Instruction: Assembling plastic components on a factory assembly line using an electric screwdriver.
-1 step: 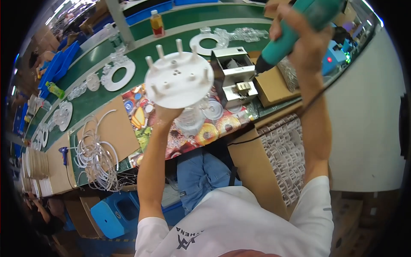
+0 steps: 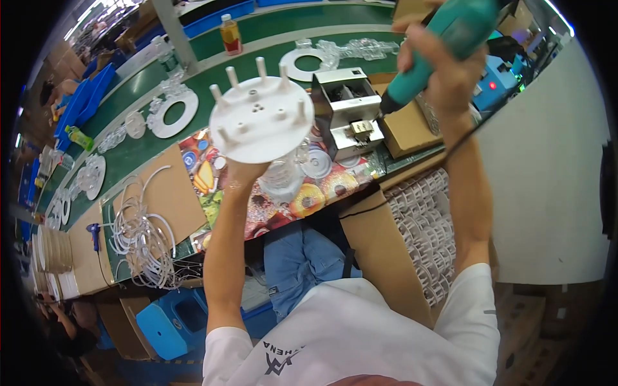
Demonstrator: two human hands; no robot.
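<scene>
My left hand (image 2: 246,171) is beneath a round white plastic disc (image 2: 261,136) and holds it up, roughly level; most of its fingers are hidden by the disc. Several upright posts stand near the disc's edge, with small bosses and holes at its middle. My right hand (image 2: 450,77) is wrapped around a teal power screwdriver (image 2: 404,82), its dark nose pointing down to the left. That nose is beside a silver metal box (image 2: 353,107), which looks like a screw feeder with an open top. Clear plastic parts (image 2: 282,180) lie below the disc on a fruit-print mat (image 2: 270,215).
A cardboard box (image 2: 409,125) stands right of the metal box. White rings (image 2: 192,114) and clear parts line the green bench. Coiled clear tubing (image 2: 145,244) and a glue gun (image 2: 95,235) lie left. Below right, a carton (image 2: 380,248) holds stacked white frames. A dark cable trails past my right forearm.
The whole view has shifted slightly. My right hand and the power screwdriver are a little lower and further left. Both hands keep their hold.
</scene>
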